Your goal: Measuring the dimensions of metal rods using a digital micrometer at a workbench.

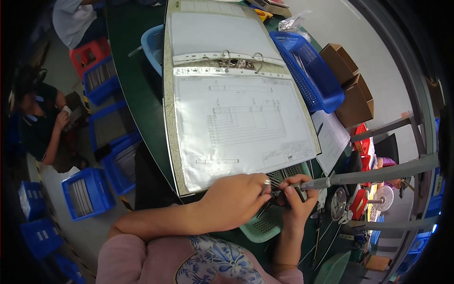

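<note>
My left hand (pixel 239 199) reaches across in front of my body, its fingers closed in a pinch around a small silver-tipped piece (pixel 266 182). Beside it, my right hand (pixel 299 201) is closed with thumb and forefinger on a slim grey rod-shaped tool (pixel 305 185); its exact kind does not show. Between the fingertips are small dark parts too fine to make out. Both hands are over a green perforated basket (pixel 262 228) holding dark thin pieces. Just beyond them lies an open ring binder with a line drawing (pixel 246 123) in a clear sleeve.
A blue basket (pixel 307 71) and brown cardboard boxes (pixel 357 99) stand right of the binder, near a loose sheet (pixel 331 137). A light blue basket (pixel 152 47) is partly under the binder. Blue crates (pixel 87 194) line the left floor, where another person (pixel 45 118) sits.
</note>
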A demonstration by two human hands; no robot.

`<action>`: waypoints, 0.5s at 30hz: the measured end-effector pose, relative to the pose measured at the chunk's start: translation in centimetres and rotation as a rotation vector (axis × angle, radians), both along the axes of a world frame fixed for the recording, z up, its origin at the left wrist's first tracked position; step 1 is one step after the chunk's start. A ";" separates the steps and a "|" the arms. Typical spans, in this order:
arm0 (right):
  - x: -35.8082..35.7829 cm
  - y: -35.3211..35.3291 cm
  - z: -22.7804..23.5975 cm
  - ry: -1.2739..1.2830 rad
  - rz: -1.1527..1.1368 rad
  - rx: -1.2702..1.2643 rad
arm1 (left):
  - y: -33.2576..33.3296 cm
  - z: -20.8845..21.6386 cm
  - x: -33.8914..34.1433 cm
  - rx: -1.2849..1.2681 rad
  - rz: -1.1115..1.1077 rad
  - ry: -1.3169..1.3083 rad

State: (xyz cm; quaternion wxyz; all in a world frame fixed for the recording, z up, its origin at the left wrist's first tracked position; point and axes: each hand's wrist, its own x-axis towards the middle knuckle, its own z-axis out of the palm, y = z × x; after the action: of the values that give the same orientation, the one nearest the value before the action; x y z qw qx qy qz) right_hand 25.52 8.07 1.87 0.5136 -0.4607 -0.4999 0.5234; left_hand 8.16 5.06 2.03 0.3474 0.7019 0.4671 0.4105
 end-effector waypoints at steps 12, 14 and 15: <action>0.4 -1.9 1.9 0.022 0.234 0.317 | -1.9 0.8 1.2 0.216 -0.147 0.338; 0.3 -2.1 2.0 0.019 0.236 0.313 | -2.1 0.7 1.3 0.205 -0.141 0.359; 0.2 -2.2 2.1 0.015 0.238 0.310 | -2.2 0.8 1.3 0.216 -0.131 0.372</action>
State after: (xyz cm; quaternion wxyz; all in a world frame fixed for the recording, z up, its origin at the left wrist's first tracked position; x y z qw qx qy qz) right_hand 25.69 5.85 3.92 0.5164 -0.3098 -0.6218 0.5007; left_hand 9.43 2.85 2.79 0.2038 0.8275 0.4301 0.2980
